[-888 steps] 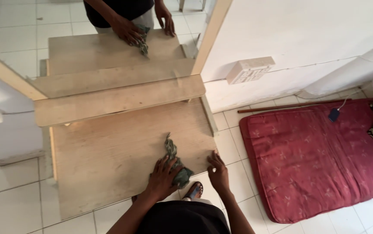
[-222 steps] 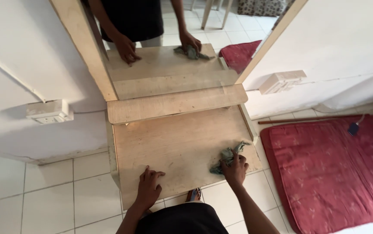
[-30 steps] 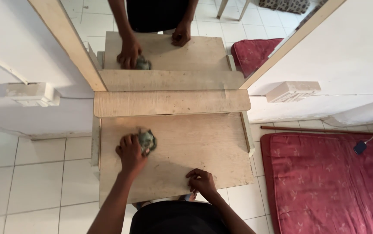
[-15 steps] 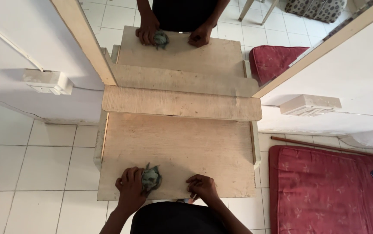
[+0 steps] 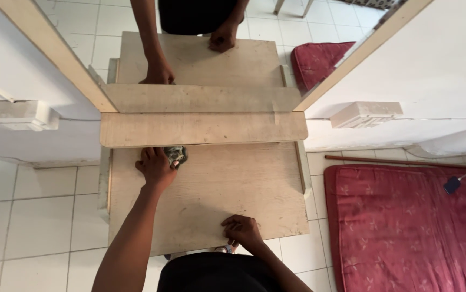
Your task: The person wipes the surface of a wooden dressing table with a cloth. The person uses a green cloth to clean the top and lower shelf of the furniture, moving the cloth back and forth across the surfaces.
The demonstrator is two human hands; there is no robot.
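My left hand (image 5: 156, 167) presses a crumpled dark green cloth (image 5: 177, 154) against the far left part of a pale wooden tabletop (image 5: 227, 184), just under a wooden shelf (image 5: 203, 128). My right hand (image 5: 242, 231) rests with curled fingers on the tabletop's near edge and holds nothing. A mirror (image 5: 211, 59) stands behind the shelf and shows the reflection of both my arms.
A red patterned mattress (image 5: 411, 227) lies on the white tiled floor (image 5: 32, 216) to the right, with a thin wooden stick (image 5: 379, 160) along its far edge. White walls flank the mirror. A white box-shaped fitting (image 5: 365, 113) sits on the right wall.
My left hand has pushed the cloth from the tabletop's near edge up to the far left, under the shelf. My right hand has stayed on the near edge.
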